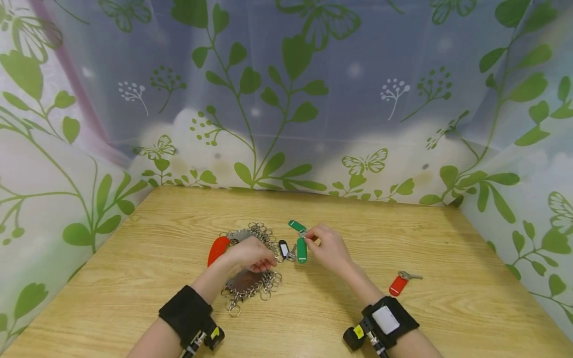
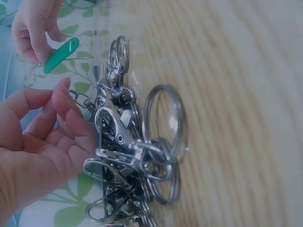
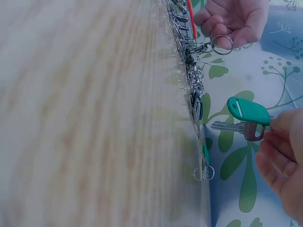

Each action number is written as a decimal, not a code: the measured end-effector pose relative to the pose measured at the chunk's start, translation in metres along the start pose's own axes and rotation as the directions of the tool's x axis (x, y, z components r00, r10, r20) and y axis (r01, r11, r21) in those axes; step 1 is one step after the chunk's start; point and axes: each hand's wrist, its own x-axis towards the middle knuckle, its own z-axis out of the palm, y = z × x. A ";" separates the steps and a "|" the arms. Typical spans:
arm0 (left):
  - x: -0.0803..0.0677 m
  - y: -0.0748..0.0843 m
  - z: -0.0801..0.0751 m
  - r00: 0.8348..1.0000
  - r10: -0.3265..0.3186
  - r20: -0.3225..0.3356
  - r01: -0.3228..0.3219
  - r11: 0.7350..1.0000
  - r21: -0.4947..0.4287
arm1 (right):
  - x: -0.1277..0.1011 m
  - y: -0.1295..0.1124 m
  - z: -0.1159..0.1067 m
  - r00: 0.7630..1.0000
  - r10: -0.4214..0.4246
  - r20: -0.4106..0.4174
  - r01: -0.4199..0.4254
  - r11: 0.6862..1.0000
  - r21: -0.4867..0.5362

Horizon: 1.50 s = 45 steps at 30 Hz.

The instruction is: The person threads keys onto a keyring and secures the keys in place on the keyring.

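My right hand (image 1: 331, 247) pinches a key (image 3: 231, 126) with a green key tag (image 3: 251, 111), held up above the table. My left hand (image 1: 252, 254) is over a metal plate (image 1: 247, 282) edged with many small clasps and split rings. Its thumb and fingertips pinch a split ring (image 3: 222, 44) on one of those clasps, lifted off the pile. Between the hands lies a key with a black tag (image 1: 284, 249). A second green tag (image 1: 297, 225) lies just beyond my right fingertips. Part of the plate is hidden under my left hand.
A red piece (image 1: 218, 250) sits at the left side of the plate. To the right of my right forearm lies a key with a red tag (image 1: 398, 285). Patterned cloth (image 1: 295, 124) stands behind and on both sides of the wooden table (image 1: 313, 318).
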 end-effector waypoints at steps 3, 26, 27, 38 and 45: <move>0.001 -0.002 0.001 1.000 0.010 -0.003 -0.010 1.000 -0.004 | 0.000 0.000 0.001 1.000 0.011 0.004 -0.011 1.000 0.003; 0.010 -0.003 0.006 0.953 -0.056 -0.298 0.009 0.988 -0.157 | 0.001 -0.022 0.029 0.870 0.003 0.494 -0.331 0.746 0.578; 0.009 -0.003 0.006 0.952 -0.058 -0.301 0.009 0.987 -0.160 | 0.001 -0.023 0.030 0.871 0.014 0.492 -0.331 0.757 0.564; 0.011 -0.006 0.010 0.932 -0.066 -0.356 -0.002 0.983 -0.186 | 0.001 -0.037 0.037 0.901 0.156 0.404 -0.364 0.777 0.513; 0.011 -0.006 0.010 0.936 -0.079 -0.344 -0.002 0.974 -0.227 | 0.002 -0.040 0.033 0.894 0.196 0.403 -0.382 0.802 0.459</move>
